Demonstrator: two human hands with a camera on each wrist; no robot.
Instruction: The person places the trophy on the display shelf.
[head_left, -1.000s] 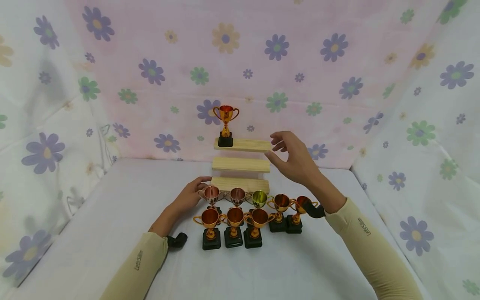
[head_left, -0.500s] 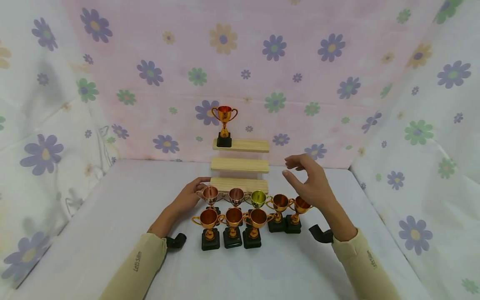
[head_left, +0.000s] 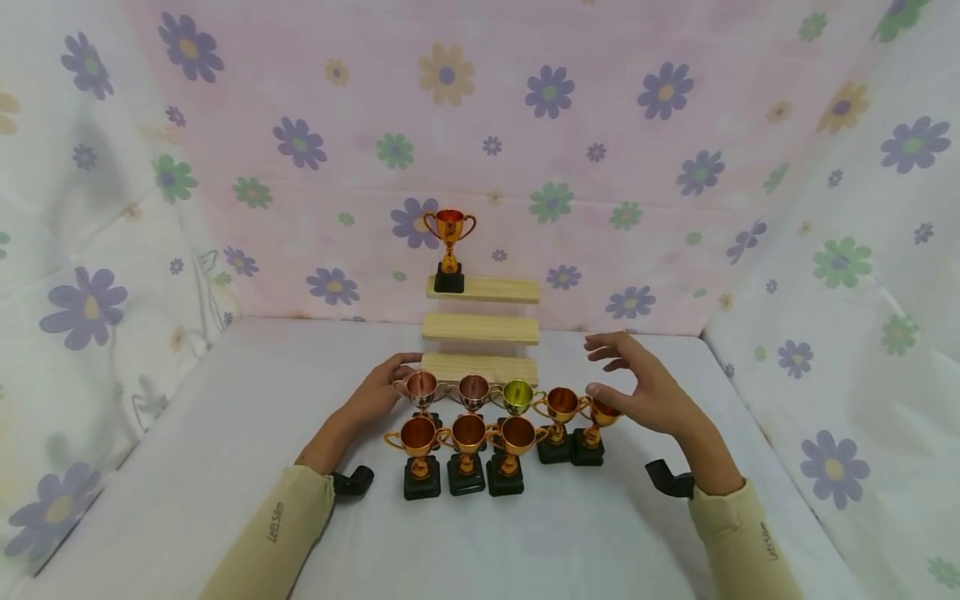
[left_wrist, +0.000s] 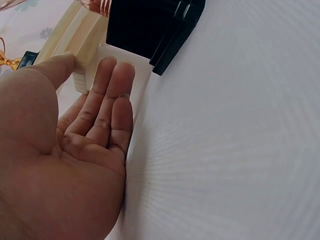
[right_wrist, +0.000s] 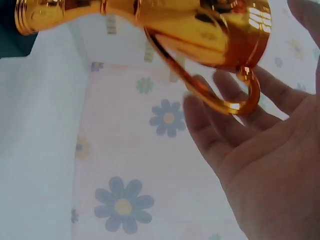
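Note:
A small wooden stepped shelf [head_left: 480,367] stands on the white cloth. My left hand [head_left: 375,389] is at its lower left end; in the left wrist view the thumb touches the wood and nearly straight fingers [left_wrist: 117,82] reach against the white side panel. My right hand [head_left: 648,387] hovers beside the rightmost orange-gold trophy [head_left: 592,437], fingers spread and slightly bent. In the right wrist view its fingertips lie behind that trophy's handle [right_wrist: 232,106], and I cannot tell whether they touch. Another orange-gold trophy [head_left: 450,242] stands upright on the top step's left end.
Three orange-gold trophies [head_left: 468,475] stand in a front row. Behind them are two pinkish trophies [head_left: 422,386], a yellow-gold one [head_left: 518,396] and another orange-gold one [head_left: 556,450]. Flowered cloth [head_left: 555,150] hangs behind and at both sides.
My right hand has moved away from the top step, down and to the right, to the rightmost trophy. The left hand has stayed at the shelf's end.

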